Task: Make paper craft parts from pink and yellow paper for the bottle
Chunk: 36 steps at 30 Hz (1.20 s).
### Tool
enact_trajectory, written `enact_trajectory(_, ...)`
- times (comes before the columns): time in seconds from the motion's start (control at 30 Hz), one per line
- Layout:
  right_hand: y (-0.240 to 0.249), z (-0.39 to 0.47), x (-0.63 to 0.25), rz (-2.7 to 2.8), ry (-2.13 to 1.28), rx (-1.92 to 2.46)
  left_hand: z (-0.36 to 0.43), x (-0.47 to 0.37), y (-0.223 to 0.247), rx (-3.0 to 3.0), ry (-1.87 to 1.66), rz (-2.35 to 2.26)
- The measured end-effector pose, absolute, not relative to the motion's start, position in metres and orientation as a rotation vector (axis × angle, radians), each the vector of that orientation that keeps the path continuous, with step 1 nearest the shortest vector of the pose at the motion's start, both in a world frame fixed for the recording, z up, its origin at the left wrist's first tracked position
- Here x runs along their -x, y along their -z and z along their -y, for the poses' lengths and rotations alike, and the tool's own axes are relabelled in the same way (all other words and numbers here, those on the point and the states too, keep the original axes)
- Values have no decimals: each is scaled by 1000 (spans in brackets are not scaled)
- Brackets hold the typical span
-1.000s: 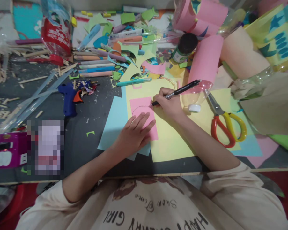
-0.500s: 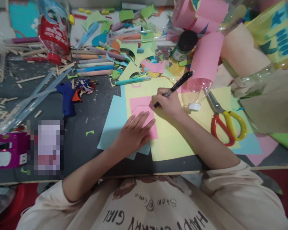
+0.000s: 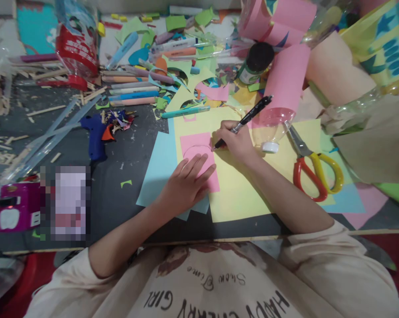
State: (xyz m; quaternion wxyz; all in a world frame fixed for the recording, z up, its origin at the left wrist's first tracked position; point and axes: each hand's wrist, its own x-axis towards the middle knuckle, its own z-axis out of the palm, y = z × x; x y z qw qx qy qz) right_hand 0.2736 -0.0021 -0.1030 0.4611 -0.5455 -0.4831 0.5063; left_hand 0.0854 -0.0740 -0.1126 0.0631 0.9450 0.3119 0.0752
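Observation:
My left hand (image 3: 182, 187) lies flat with its fingers spread, pressing on a square of pink paper (image 3: 189, 141). A thin curved line shows on the pink paper above my fingertips; my hand covers the lower part. In my right hand (image 3: 234, 139) a black pen (image 3: 252, 115) is gripped at a slant, its tip at the right edge of the pink square by the end of the curve. Beneath lies a sheet of yellow paper (image 3: 242, 194), overlapping light blue paper (image 3: 157, 172).
Scissors (image 3: 313, 170) with red and yellow handles lie right of my right forearm. A pink-wrapped plastic bottle (image 3: 285, 84) rests behind them. To the left are a blue glue gun (image 3: 95, 134) and wooden sticks (image 3: 47, 110). Markers (image 3: 134, 94) and paper scraps (image 3: 179, 99) crowd the back.
The view has shifted slightly, moving the scene a little to the right. My left hand stays on the pink paper; the pen tip remains near the same edge, with little visible movement.

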Motion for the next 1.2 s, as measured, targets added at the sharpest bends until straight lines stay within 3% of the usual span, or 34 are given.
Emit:
enact_trajectory(0.5,101,5,-274,1190,-1263,1356,76,-86,111,-2851,-206,-958)
enact_trajectory(0.67,107,6,-275,1059,-1097,1338,76,-85,112,-2858,-239,-953)
enact_trajectory(0.97,108,7,-275,1587,-702,1399,77,-84,115,-2842,-352,-947)
enact_trajectory(1.2,116,-1,-280,1576,-945,1292,74,-85,115,-2754,-330,-929)
